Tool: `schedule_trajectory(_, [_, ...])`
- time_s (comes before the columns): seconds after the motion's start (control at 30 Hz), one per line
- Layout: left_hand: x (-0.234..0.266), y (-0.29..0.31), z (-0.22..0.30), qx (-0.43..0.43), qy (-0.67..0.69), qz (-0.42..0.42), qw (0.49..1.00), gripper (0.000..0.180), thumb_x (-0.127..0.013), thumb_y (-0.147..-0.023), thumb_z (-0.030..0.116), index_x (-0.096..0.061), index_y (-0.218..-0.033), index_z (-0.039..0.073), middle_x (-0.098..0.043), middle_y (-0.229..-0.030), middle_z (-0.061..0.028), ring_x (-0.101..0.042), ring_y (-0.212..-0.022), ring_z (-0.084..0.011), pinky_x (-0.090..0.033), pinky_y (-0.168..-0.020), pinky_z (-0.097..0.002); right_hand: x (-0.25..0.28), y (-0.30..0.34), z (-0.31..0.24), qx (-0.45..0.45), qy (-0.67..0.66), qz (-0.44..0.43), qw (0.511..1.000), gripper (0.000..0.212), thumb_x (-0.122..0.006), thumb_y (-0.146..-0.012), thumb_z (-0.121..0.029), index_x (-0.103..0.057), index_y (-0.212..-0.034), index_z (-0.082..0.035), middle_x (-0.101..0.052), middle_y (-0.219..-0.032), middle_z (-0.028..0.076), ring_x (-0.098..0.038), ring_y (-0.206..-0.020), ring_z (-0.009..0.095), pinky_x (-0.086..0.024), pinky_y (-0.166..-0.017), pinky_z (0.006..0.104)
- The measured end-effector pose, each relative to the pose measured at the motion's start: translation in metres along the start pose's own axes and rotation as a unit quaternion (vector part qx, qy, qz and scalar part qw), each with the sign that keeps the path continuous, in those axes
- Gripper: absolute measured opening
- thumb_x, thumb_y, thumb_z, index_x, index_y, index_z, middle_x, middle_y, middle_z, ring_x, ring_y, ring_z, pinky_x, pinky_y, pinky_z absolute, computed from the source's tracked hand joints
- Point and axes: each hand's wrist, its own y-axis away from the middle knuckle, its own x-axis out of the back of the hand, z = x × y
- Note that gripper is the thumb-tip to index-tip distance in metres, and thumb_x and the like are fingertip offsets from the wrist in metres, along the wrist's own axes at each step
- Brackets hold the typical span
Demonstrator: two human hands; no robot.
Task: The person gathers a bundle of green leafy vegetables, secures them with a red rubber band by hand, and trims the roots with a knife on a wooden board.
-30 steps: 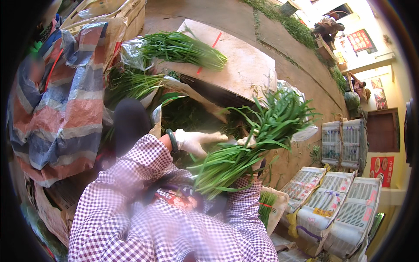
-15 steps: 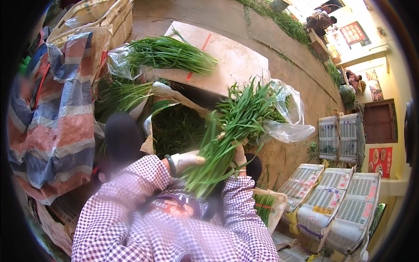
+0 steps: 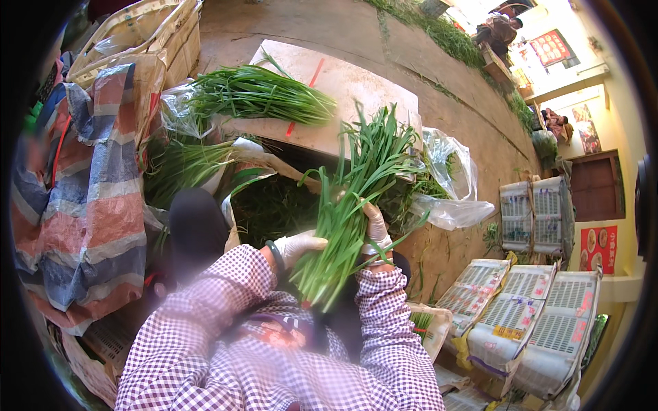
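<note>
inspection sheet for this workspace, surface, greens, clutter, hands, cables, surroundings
Surface: pale board with a red stripe; a second green bunch lies across its left part.
Job's things: held green bunch, long leafy stalks, slanting up and to the right.
Clutter: clear plastic bag right of the held green bunch; loose greens below the board; striped sheet at left.
Hands: both gloved; right hand grips the stalks, left hand is at their lower part, its exact grip unclear.
Cables: nothing seen.
Surroundings: slatted crates at right, people at upper right.
</note>
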Motion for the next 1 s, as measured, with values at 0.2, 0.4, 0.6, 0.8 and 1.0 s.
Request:
schedule_trajectory(0.2, [0.02, -0.015, -0.02, 0.018, -0.004, 0.034, 0.999, 0.068, -0.083, -0.08, 0.03, -0.056, -0.136, 0.003, -0.067, -0.125, -0.0087, -0.066, -0.108, -0.0197, -0.052, -0.098, -0.0366, 0.029, -0.016, 0.013, -0.042, -0.028, 0.019, 0.999, 0.044, -0.074, -0.087, -0.029, -0.067, -0.119, 0.0, -0.072, -0.111, 0.013, -0.07, -0.097, 0.024, -0.058, -0.09, 0.0406])
schedule_trajectory(0.4, [-0.016, -0.059, 0.064, -0.057, -0.188, -0.043, 0.98, 0.072, -0.083, -0.075, 0.025, -0.054, -0.137, 0.003, -0.065, -0.126, -0.0079, -0.061, -0.113, -0.0171, -0.048, -0.1, -0.0362, 0.005, -0.046, -0.06, 0.065, 0.101, -0.05, 0.991, 0.044, -0.067, -0.093, -0.037, -0.065, -0.117, -0.001, -0.07, -0.108, 0.011, -0.069, -0.088, 0.019, -0.06, -0.075, 0.0304])
schedule_trajectory(0.6, [0.006, -0.142, 0.125, -0.065, -0.119, 0.004, 0.991, 0.05, -0.076, -0.083, 0.018, -0.061, -0.129, 0.002, -0.069, -0.117, -0.0091, -0.066, -0.105, -0.0195, -0.052, -0.094, -0.0372, -0.013, -0.077, -0.115, 0.068, -0.009, 0.002, 0.998, 0.054, -0.057, -0.098, -0.053, -0.063, -0.125, -0.005, -0.071, -0.113, 0.012, -0.071, -0.087, 0.021, -0.062, -0.073, 0.0322])
schedule_trajectory(0.8, [0.078, -0.182, 0.11, -0.059, -0.148, 0.253, 0.954, 0.036, -0.077, -0.084, 0.012, -0.067, -0.118, 0.006, -0.073, -0.104, -0.0079, -0.069, -0.089, -0.0218, -0.057, -0.085, -0.039, 0.116, -0.126, -0.035, 0.086, 0.59, 0.157, 0.787, 0.052, -0.051, -0.101, -0.046, -0.059, -0.131, -0.005, -0.062, -0.126, 0.019, -0.062, -0.111, 0.028, -0.047, -0.097, 0.0379])
schedule_trajectory(1.0, [0.075, -0.173, 0.09, -0.071, -0.019, 0.203, 0.976, 0.03, -0.076, -0.089, 0.021, -0.068, -0.114, 0.007, -0.073, -0.103, -0.006, -0.07, -0.089, -0.0195, -0.057, -0.084, -0.0379, 0.14, -0.117, -0.02, 0.012, -0.147, 0.147, 0.978, 0.057, -0.046, -0.103, -0.049, -0.049, -0.142, -0.007, -0.053, -0.141, 0.014, -0.051, -0.126, 0.028, -0.036, -0.11, 0.0392])
